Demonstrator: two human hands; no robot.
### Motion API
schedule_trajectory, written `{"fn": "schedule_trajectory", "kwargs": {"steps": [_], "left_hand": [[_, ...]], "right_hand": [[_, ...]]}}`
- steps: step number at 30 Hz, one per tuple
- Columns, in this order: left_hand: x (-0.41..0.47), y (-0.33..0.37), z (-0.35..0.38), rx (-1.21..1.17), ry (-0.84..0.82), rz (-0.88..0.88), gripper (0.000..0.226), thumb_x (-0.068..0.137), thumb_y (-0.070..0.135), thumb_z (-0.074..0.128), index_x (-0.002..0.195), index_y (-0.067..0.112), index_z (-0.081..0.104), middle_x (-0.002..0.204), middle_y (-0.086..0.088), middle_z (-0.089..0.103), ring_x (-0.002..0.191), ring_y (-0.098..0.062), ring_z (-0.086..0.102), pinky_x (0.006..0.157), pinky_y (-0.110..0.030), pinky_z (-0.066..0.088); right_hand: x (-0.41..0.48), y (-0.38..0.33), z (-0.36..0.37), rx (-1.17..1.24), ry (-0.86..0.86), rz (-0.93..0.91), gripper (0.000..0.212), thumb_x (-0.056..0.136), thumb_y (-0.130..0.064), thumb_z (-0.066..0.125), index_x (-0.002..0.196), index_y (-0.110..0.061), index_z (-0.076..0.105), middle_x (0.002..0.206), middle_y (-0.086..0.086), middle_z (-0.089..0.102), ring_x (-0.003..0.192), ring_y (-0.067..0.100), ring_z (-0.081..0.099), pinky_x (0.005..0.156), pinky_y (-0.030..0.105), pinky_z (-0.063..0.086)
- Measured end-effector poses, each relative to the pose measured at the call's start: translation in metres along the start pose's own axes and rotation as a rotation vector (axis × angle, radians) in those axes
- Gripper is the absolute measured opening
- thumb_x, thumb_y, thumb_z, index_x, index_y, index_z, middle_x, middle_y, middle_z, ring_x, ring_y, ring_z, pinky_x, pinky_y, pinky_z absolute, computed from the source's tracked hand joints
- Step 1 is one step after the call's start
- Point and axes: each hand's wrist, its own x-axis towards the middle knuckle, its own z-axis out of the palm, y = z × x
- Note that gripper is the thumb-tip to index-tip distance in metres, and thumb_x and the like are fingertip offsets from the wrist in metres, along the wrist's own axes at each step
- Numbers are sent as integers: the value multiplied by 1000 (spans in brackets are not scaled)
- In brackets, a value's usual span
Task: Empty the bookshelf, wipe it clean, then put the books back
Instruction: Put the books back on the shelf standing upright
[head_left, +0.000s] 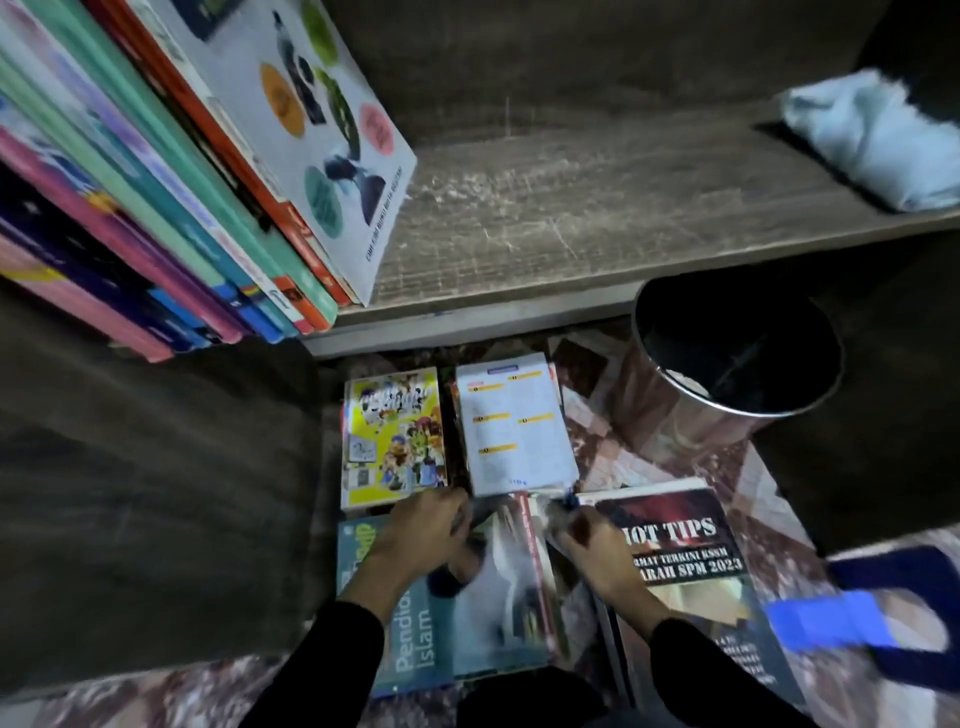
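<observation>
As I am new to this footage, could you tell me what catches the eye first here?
The left hand and right hand grip a blurred book on the floor, bottom centre. Upper left, a row of bright books leans on the shelf; a pale blue cloth lies at its right end.

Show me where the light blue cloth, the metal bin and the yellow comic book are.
light blue cloth (872, 140), head view, middle of the bunched fabric on the shelf.
metal bin (688, 421), head view, its shiny outer wall.
yellow comic book (395, 436), head view, centre of its front cover.
</observation>
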Motion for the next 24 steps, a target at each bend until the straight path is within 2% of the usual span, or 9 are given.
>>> {"fn": "schedule_trajectory", "kwargs": {"steps": [3,5,7,10,12,15,17,22,24], "left_hand": [[10,-7,26,-26,-180,-160,41,95,33,48,130,13,49,126,-9,57,109,-27,57,82,-33,47],[14,-12,45,-89,-271,-213,63,95,35,50,147,10,26,146,-12,38,128,-27,43,95,-32,40],[18,-17,60,-55,-307,-210,85,90,48,53,151,8,9,156,-11,19,140,-25,26,110,-31,26],[24,-28,75,15,-290,-182,100,84,62,54,151,7,6,157,-11,15,142,-24,21,114,-32,18],[28,-34,77,8,-291,-178,99,82,65,54,151,10,9,156,-9,21,140,-24,26,113,-33,20],[34,-40,79,29,-314,-198,103,75,72,56,149,12,19,152,-8,29,136,-24,32,108,-34,28],[37,-38,80,99,-318,-202,105,69,77,56,146,12,27,148,-8,36,133,-25,36,105,-36,30],[41,-39,84,114,-293,-196,105,56,80,65,137,17,44,133,-6,53,121,-25,49,94,-32,39],[41,-43,83,82,-317,-212,104,52,80,67,134,18,49,127,-6,58,116,-25,53,90,-31,42]], "right_hand": [[8,14,17,-6,-164,139,35,87,-38,65,100,-6,61,90,10,66,85,21,62,69,27,39],[15,19,28,12,-212,172,27,87,-37,66,79,-13,56,70,2,57,67,16,54,63,26,36],[20,22,37,66,-201,221,33,84,-36,70,68,-17,49,57,-6,52,56,11,51,60,28,39],[27,20,51,135,-232,270,24,85,-33,70,73,-18,57,51,-10,57,51,5,54,51,20,40],[33,21,60,141,-246,269,27,79,-39,75,84,-16,63,67,-6,64,63,10,60,57,22,44],[51,52,83,99,-236,287,77,48,-72,71,99,-16,63,94,6,67,83,22,65,71,30,51],[55,60,90,71,-223,295,91,38,-77,67,104,-16,61,101,9,66,88,25,65,77,37,54],[36,16,73,-45,-201,306,87,69,-48,80,132,-4,40,128,15,44,118,31,50,95,32,41],[36,15,74,-61,-209,301,90,69,-47,80,136,-3,37,133,14,41,123,31,47,100,33,39]]}}
